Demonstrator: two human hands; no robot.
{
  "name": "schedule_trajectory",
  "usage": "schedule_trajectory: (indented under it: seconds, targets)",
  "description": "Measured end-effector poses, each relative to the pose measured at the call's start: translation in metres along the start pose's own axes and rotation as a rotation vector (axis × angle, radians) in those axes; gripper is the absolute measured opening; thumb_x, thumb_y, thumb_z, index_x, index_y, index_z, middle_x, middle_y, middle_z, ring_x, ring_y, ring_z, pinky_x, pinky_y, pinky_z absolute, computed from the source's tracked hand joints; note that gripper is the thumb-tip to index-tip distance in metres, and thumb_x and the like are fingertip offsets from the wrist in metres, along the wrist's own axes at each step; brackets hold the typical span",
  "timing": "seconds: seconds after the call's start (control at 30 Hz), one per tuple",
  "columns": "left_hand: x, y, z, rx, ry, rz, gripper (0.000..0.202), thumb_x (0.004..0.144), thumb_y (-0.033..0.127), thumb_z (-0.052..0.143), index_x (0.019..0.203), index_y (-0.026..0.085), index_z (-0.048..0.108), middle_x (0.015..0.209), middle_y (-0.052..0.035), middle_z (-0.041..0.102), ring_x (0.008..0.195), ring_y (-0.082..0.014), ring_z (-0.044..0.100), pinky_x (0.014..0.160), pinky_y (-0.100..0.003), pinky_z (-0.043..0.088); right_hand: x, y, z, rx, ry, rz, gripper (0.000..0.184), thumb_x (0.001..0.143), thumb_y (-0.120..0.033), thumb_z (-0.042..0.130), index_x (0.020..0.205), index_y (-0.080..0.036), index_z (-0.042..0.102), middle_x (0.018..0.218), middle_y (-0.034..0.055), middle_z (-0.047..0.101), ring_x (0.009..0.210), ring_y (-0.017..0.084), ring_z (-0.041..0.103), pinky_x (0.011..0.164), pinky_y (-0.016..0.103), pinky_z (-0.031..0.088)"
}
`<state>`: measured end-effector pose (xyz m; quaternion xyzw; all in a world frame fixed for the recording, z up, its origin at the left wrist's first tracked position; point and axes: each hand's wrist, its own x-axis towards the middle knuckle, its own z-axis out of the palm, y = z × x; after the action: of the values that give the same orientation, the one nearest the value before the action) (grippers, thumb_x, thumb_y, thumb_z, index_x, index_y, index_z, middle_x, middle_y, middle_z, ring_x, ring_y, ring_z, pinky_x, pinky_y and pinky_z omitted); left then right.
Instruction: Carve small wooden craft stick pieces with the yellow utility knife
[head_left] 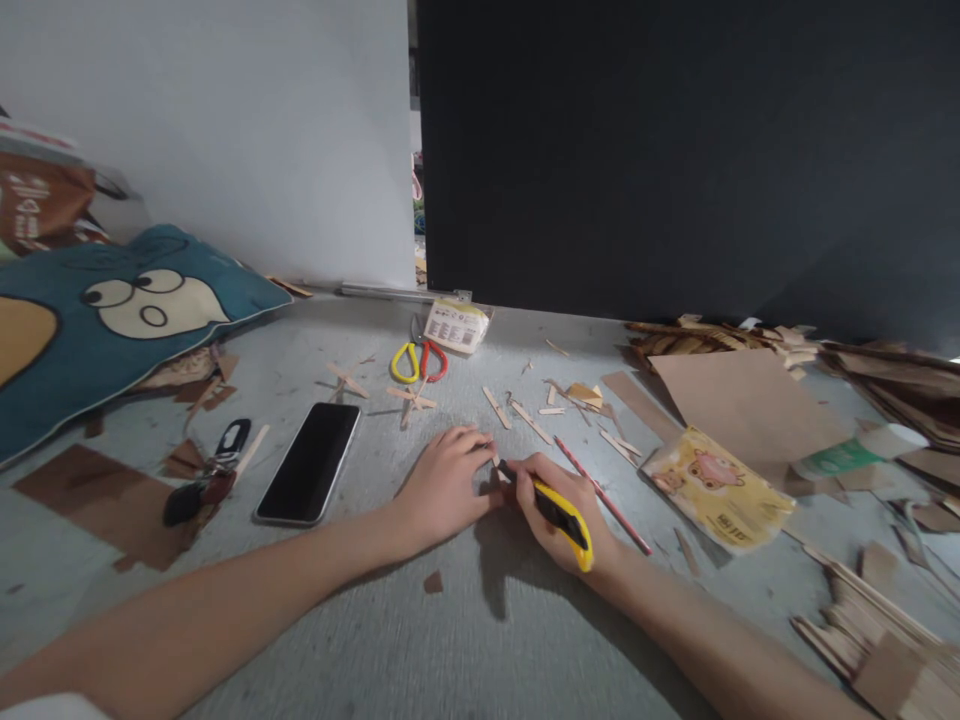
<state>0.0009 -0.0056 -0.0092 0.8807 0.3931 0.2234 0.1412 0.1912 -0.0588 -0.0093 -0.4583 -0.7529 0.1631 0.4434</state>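
Observation:
My right hand (586, 500) is closed around a yellow and black utility knife (561, 514), its tip pointing to the left and away from me. The knife tip meets a small piece of wooden stick (496, 460) beside my left fingertips. My left hand (442, 482) presses this piece to the table with thumb and fingers; most of the piece is hidden. Just right of my right hand lies a red patterned pencil (604, 495). Several cut wooden sticks (496, 407) are scattered beyond my hands.
Scissors (418, 362) with yellow and red handles lie by a white packet (457, 326). A phone (309, 462), keys (202, 490) and a blue cushion (112, 340) are on the left. On the right are a yellow packet (716, 490), cardboard (750, 395) and a glue tube (855, 452).

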Motion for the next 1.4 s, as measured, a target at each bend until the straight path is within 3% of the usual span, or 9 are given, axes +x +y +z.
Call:
schedule_trajectory:
  seconds: [0.2,0.43,0.53,0.63,0.83,1.13,1.4]
  targets:
    - [0.001,-0.003,0.003,-0.031,0.012,-0.006,0.039,0.084,0.032,0.084,0.12,0.019,0.078,0.135,-0.0118,0.073,0.132,-0.0339,0.059,0.114,-0.052,0.048,-0.003,0.0,0.003,-0.03,-0.114,-0.065,0.019,0.104,-0.02,0.044,0.087,-0.025,0.051,0.08,0.0018,0.064,0.068,0.016,0.066,0.065,0.026,0.053]
    - [0.008,-0.005,0.002,-0.103,0.011,-0.011,0.036,0.078,0.038,0.089,0.11,0.022,0.082,0.122,-0.0077,0.078,0.119,-0.0326,0.06,0.105,-0.05,0.052,0.011,0.0,0.0,0.079,-0.051,0.223,0.031,0.107,-0.038,0.046,0.082,-0.024,0.056,0.067,-0.0021,0.06,0.06,0.016,0.06,0.056,0.025,0.046]
    - [0.009,-0.005,0.001,-0.107,-0.004,-0.009,0.037,0.077,0.042,0.09,0.108,0.023,0.082,0.119,-0.0068,0.078,0.114,-0.0322,0.06,0.102,-0.049,0.052,0.02,0.0,-0.003,0.092,-0.092,0.259,0.036,0.107,-0.043,0.044,0.08,-0.024,0.057,0.066,-0.0021,0.059,0.061,0.016,0.059,0.059,0.025,0.048]
    - [0.008,-0.003,-0.002,-0.109,-0.004,-0.01,0.036,0.08,0.044,0.087,0.11,0.024,0.081,0.12,-0.0067,0.077,0.116,-0.0318,0.06,0.103,-0.049,0.052,0.018,0.004,-0.004,0.072,-0.077,0.205,0.037,0.107,-0.046,0.045,0.081,-0.024,0.059,0.069,-0.0006,0.064,0.062,0.017,0.062,0.059,0.025,0.049]
    - [0.006,-0.001,-0.005,-0.098,-0.02,-0.016,0.037,0.086,0.048,0.082,0.114,0.023,0.08,0.124,-0.0091,0.075,0.122,-0.0334,0.059,0.106,-0.053,0.051,0.001,0.011,-0.006,-0.064,0.077,0.113,0.035,0.111,-0.047,0.042,0.098,-0.024,0.066,0.069,0.0008,0.069,0.058,0.017,0.065,0.061,0.028,0.052]
    - [0.004,-0.004,-0.001,-0.076,0.023,0.02,0.029,0.087,0.04,0.083,0.109,0.021,0.08,0.125,-0.0084,0.075,0.121,-0.0303,0.06,0.105,-0.047,0.052,0.007,0.008,-0.004,-0.062,-0.022,-0.007,0.028,0.111,-0.036,0.044,0.091,-0.024,0.06,0.071,-0.0013,0.067,0.057,0.014,0.064,0.057,0.023,0.051]
    - [0.005,-0.002,-0.002,-0.066,0.015,0.011,0.027,0.087,0.039,0.082,0.109,0.022,0.08,0.126,-0.0087,0.075,0.124,-0.0314,0.06,0.107,-0.051,0.052,0.007,0.007,-0.003,-0.075,-0.028,-0.014,0.027,0.11,-0.034,0.043,0.091,-0.024,0.06,0.07,-0.001,0.065,0.056,0.013,0.062,0.056,0.023,0.05]
